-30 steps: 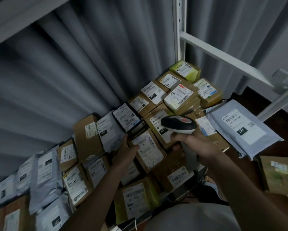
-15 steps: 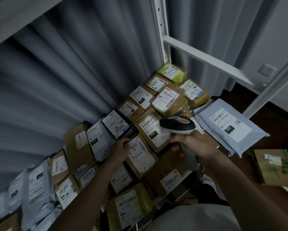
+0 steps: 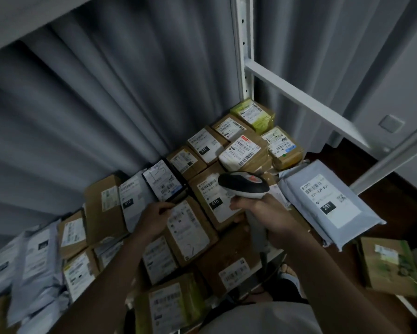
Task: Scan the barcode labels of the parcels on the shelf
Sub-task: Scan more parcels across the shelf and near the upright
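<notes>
Many labelled parcels lie packed on the shelf. My right hand (image 3: 265,213) grips the handle of a black and white barcode scanner (image 3: 243,185), whose head hovers over a brown box labelled 010 (image 3: 211,201). My left hand (image 3: 154,216) grips the lower edge of a small black parcel (image 3: 162,180) that is tilted up, its white label facing me. Just below it lies a brown box with a long white label (image 3: 188,230).
A grey poly mailer marked 231 (image 3: 328,201) lies at the right, overhanging the shelf edge. A white shelf upright (image 3: 243,44) and crossbar (image 3: 299,100) rise behind the boxes. Grey curtain folds hang behind. More mailers (image 3: 31,268) fill the left; a green-brown box (image 3: 390,266) sits lower right.
My view has shifted slightly. My left hand keeps its hold on the black parcel's edge and the scanner head has stayed over the 010 box.
</notes>
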